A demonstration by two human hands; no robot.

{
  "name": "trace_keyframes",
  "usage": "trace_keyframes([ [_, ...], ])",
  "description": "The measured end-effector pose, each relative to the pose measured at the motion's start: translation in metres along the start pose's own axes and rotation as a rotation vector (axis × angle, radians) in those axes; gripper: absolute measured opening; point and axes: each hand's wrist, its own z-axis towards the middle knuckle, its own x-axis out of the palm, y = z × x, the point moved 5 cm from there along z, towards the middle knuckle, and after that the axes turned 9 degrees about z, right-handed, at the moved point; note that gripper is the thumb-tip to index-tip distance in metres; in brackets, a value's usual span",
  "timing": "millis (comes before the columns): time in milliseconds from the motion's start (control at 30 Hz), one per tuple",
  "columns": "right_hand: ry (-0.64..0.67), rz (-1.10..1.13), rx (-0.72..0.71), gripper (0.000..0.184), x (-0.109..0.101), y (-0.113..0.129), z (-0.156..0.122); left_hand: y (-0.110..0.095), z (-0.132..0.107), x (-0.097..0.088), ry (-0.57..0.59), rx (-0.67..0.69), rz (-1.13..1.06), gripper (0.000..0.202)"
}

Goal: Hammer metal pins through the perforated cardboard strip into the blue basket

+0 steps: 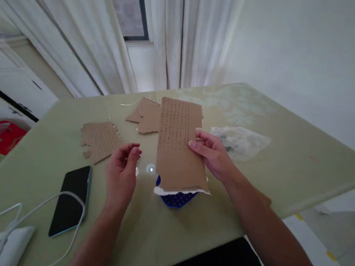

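Note:
My right hand (pixel 213 154) grips the right edge of a long brown cardboard strip (pixel 179 147) full of small punched holes, holding it tilted above the green table (pixel 295 153). Beneath the strip's torn white lower edge lies a blue patterned object (pixel 177 199), mostly hidden. My left hand (pixel 122 173) hovers just left of the strip with fingers curled and thumb against fingertips, pinching something too small to make out. A small shiny round item (pixel 150 168) lies on the table between my hands.
Another perforated cardboard piece (pixel 101 139) and torn cardboard scraps (pixel 146 115) lie farther back. A black phone (pixel 71 198) and a white device with a cable (pixel 5 251) sit at the left. A crumpled clear plastic bag (pixel 241 140) is at the right. Curtains hang behind.

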Motion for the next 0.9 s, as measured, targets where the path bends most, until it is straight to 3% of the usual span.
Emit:
trace_keyframes([
  [100,0.041,-0.057,0.135,0.039,-0.01,-0.001,0.003,0.012,0.002,0.015,0.204,-0.09,0.063,0.033],
  [167,0.087,-0.104,0.218,0.04,-0.014,-0.003,0.004,0.011,-0.007,0.024,0.248,-0.095,0.071,0.032],
  [333,0.214,-0.19,0.396,0.05,-0.015,-0.011,0.0,-0.003,-0.041,0.04,0.164,-0.08,-0.024,0.025],
  [433,0.258,-0.246,0.409,0.054,-0.012,-0.013,-0.002,-0.005,-0.048,0.043,0.065,-0.046,-0.047,0.025],
  [567,0.253,-0.266,0.378,0.05,-0.011,-0.014,-0.002,0.002,-0.039,0.04,-0.1,-0.013,-0.046,0.027],
  [700,0.168,-0.267,0.278,0.044,-0.014,-0.011,0.002,0.012,-0.022,0.033,-0.097,-0.021,0.005,0.027],
  [900,0.148,-0.326,0.194,0.04,-0.012,-0.016,0.01,0.023,0.007,0.002,-0.164,-0.06,0.152,0.033],
])
